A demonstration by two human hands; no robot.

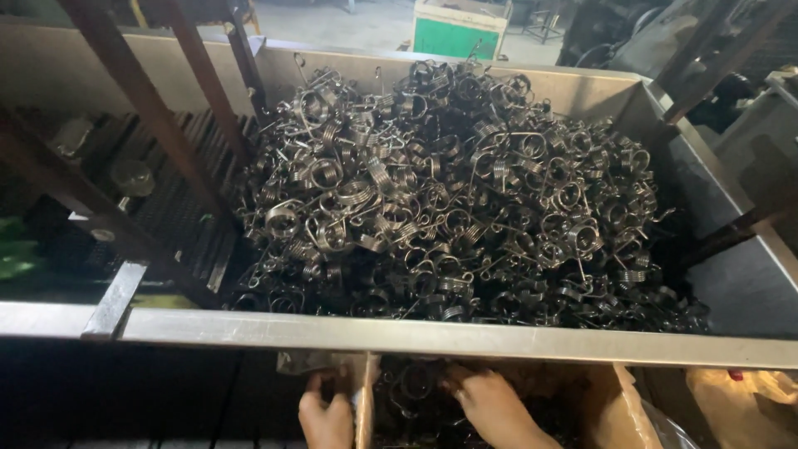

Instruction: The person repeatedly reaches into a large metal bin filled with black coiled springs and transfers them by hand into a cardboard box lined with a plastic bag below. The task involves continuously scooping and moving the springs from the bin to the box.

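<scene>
**Workshop hands sort tangled wire springs**

Workshop floor, near edge: a cardboard box [619, 407] of dark springs [416, 399] sits below a metal bin [465, 337]. Stiff, snag-prone coils likely lift in heavy clumps; best gripped by a loop. Left hand [326, 420] curls on the box edge; right hand [490, 406] rests half-open on springs. A heaped pile [449, 199] fills the bin beyond.

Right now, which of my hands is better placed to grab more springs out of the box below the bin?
Probably the right hand: it lies among the springs in the cardboard box, while the left hand grips its flap.
</scene>
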